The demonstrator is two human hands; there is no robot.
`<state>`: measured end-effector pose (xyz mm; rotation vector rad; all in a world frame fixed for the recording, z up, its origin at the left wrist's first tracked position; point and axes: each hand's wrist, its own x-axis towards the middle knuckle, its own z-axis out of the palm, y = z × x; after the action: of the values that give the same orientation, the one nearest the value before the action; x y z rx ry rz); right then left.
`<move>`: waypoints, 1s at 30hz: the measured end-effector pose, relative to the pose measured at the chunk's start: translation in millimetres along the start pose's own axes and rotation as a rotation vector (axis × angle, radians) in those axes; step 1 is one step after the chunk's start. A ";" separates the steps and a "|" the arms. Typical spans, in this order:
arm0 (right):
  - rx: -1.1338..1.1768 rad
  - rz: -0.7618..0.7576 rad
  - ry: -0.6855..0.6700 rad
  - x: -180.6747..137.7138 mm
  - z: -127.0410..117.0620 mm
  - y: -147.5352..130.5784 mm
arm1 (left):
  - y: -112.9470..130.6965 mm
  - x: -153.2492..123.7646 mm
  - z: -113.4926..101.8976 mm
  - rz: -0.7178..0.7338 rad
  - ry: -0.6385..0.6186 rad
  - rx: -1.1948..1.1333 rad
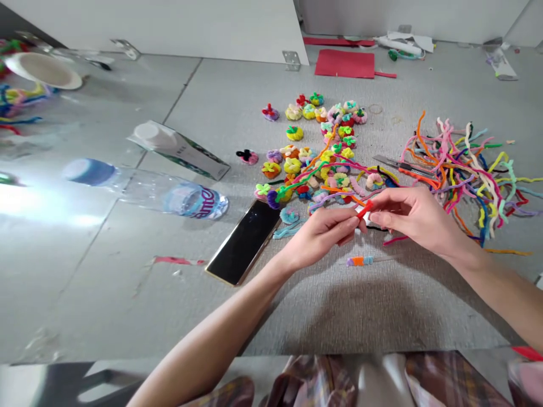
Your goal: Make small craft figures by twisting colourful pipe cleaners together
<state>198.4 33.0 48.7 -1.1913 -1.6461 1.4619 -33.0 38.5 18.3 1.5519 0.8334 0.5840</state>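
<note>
Between my two hands is a short red piece of pipe cleaner (365, 210), held just above the grey table. My left hand (326, 233) pinches its lower end, and the fingertips of my right hand (413, 217) close on its upper end. Below them on the table lies a thin rod (360, 261) wrapped with purple, orange and light blue coils. Small coiled pipe-cleaner ornaments (292, 165) in many colours are grouped beyond my left hand. Past my right hand spreads a loose heap of pipe cleaners (479, 175), with a utility knife (409, 168) at its left side.
A black phone (245, 243) lies left of my left forearm. Farther left are a lying clear bottle (148, 191) and a carton (180, 148). A paper bowl (44, 70) stands far left. Red sheet material (344, 63) lies at the back by a white partition (169, 28).
</note>
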 end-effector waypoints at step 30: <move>0.032 -0.195 0.292 -10.3 -46.4 -46.2 | 0.1 -12.1 -2.6 0.539 -0.260 1.180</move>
<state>233.9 43.7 103.6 -1.1313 -1.4869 1.1314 -42.4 30.6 19.9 2.9107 0.5415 0.2109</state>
